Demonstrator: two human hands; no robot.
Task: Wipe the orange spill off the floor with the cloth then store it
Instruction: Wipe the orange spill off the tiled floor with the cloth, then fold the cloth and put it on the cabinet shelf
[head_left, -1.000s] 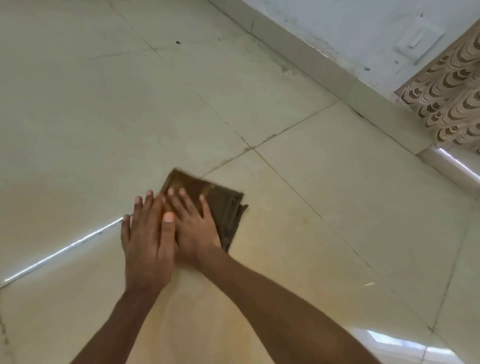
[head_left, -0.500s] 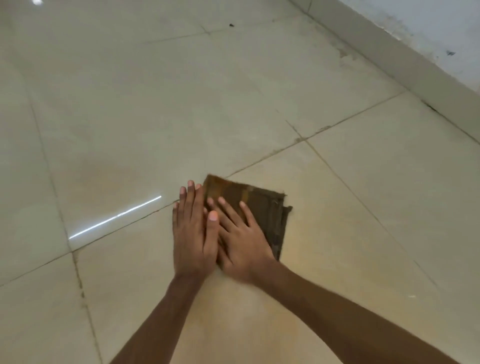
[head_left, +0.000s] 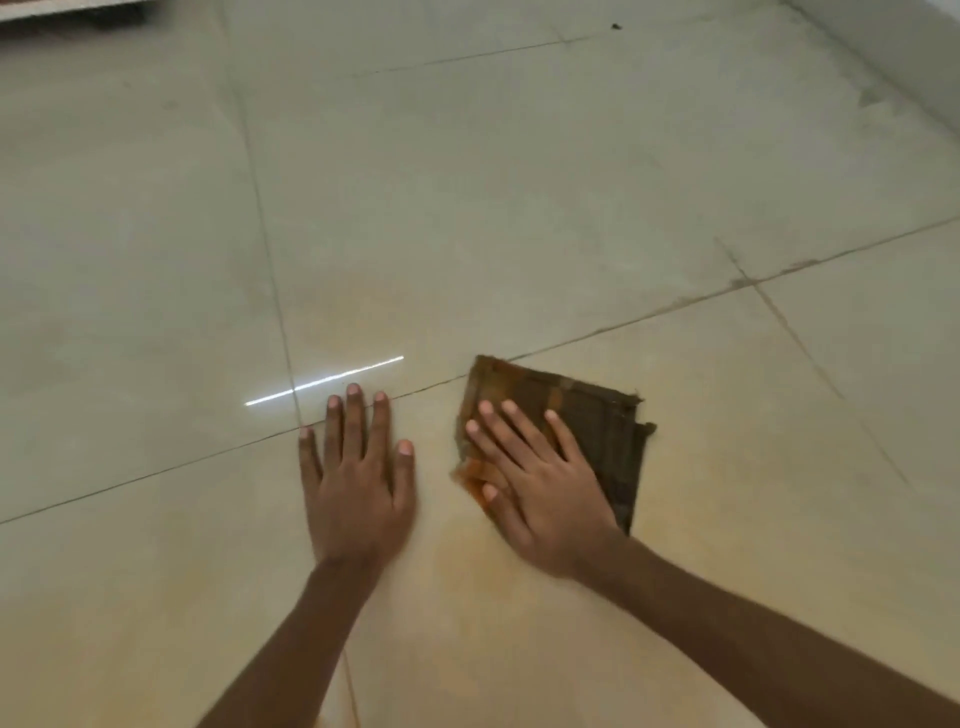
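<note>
The tiled floor (head_left: 519, 182) fills the view, with a faint orange spill (head_left: 467, 566) smeared between the wrists. A folded brown cloth (head_left: 597, 421), orange-stained at its near corner, lies flat on the floor. The right hand (head_left: 540, 493) presses it, grip spread flat and clasping nothing. The left hand (head_left: 358, 483), equally flat, rests on bare tile beside the cloth.

Folded brown cloth (head_left: 597, 415), flat beside orange spill (head_left: 488, 566)

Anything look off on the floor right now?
Yes: a faint orange smear stains the beige floor tiles below the right hand, which presses the folded brown cloth; its near edge is orange-soaked. The left hand rests on bare tile.
</note>
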